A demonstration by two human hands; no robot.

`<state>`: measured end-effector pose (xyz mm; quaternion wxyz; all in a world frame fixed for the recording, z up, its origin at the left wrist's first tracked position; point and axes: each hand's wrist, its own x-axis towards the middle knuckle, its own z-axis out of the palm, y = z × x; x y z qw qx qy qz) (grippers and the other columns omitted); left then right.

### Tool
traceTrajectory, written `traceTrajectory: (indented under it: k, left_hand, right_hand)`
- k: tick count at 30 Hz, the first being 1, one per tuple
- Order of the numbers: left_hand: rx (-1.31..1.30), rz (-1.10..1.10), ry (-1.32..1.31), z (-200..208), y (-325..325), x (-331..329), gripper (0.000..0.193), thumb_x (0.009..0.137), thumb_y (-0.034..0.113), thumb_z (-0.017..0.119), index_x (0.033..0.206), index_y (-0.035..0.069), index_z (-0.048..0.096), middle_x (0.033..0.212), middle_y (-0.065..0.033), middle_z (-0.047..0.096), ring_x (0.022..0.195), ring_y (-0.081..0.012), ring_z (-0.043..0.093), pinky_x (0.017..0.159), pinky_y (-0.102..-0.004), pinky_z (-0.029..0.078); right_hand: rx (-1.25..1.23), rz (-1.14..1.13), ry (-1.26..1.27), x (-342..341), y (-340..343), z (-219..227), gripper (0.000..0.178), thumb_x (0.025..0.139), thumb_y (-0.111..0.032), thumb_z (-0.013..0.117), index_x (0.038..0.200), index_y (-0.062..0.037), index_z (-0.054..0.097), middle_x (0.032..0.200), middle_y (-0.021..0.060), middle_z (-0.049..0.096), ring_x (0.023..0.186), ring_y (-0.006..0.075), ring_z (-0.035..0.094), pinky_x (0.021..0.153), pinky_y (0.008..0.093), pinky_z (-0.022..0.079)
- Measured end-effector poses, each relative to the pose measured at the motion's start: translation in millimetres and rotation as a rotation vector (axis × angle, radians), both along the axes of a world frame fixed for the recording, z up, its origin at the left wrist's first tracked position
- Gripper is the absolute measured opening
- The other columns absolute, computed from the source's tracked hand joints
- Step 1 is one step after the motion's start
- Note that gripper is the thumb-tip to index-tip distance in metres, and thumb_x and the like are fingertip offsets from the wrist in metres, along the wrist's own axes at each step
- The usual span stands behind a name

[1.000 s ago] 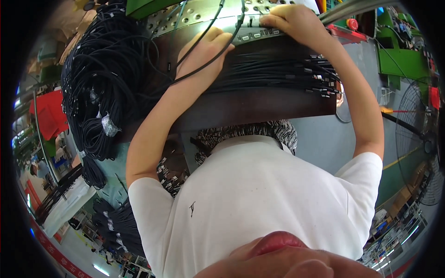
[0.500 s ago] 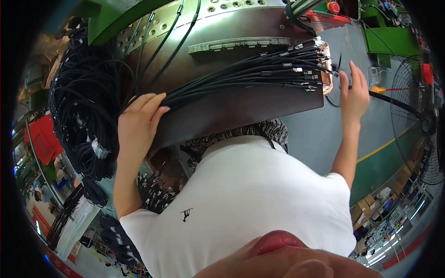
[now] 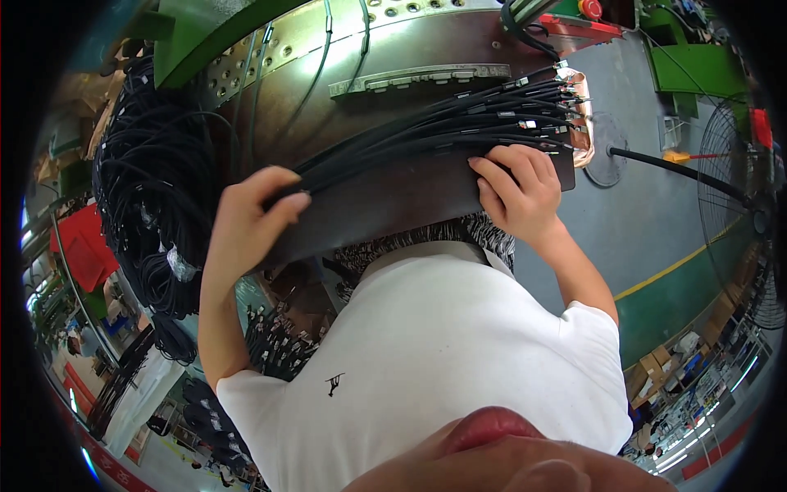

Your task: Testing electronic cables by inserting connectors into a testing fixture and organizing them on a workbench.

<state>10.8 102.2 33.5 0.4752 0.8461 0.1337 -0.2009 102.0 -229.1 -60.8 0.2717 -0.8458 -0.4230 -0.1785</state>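
A loose bundle of black cables (image 3: 402, 131) lies across a dark brown bench top (image 3: 393, 193). Small metal and black connectors (image 3: 529, 125) fan out at its right end. At the left end of the bundle is my left hand (image 3: 250, 217), slightly blurred, its thumb and fingers apart around the cables' lower edge without closing on them. My right hand (image 3: 525, 190) rests against the bundle's lower edge near the connectors, knuckles up and fingers curled in. Whatever its fingertips hold, if anything, is hidden beneath them.
A toothed grey metal strip (image 3: 418, 79) is mounted behind the bundle. A large hank of black cables (image 3: 152, 180) hangs at the left. Copper-coloured wrapping (image 3: 582, 123) covers the bench's right end. Further right stands a black fan (image 3: 750, 213). A green machine frame (image 3: 213, 45) arches overhead.
My right hand has come in from beyond the bench's right end to the bundle's lower edge, its fingers now curled. My left hand has loosened from the cables, thumb and fingers parting.
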Motion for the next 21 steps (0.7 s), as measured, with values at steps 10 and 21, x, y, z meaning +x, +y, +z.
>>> traceTrajectory:
  k: [10, 21]
  left_hand:
    - [-0.547, -0.423, 0.112, -2, -142, 137, 0.033, 0.096, 0.029, 0.059, 0.078, 0.002, 0.064, 0.063, 0.0001, 0.056, 0.051, -0.0064, 0.047, 0.046, -0.0231, 0.036]
    - [-0.709, 0.271, -0.182, -29, -148, 20, 0.018, 0.098, 0.02, 0.062, 0.096, 0.002, 0.064, 0.067, 0.0011, 0.056, 0.062, -0.0056, 0.048, 0.059, -0.0235, 0.041]
  right_hand:
    - [0.112, 0.092, 0.128, -2, -6, 7, 0.034, 0.076, -0.016, 0.07, 0.108, -0.007, 0.069, 0.098, 0.0082, 0.063, 0.089, 0.0279, 0.061, 0.079, 0.0389, 0.05]
    - [0.714, 0.113, 1.371, 26, 53, 79, 0.039, 0.106, -0.022, 0.04, 0.105, 0.0066, 0.067, 0.107, 0.0196, 0.07, 0.082, 0.0166, 0.063, 0.08, 0.0291, 0.051]
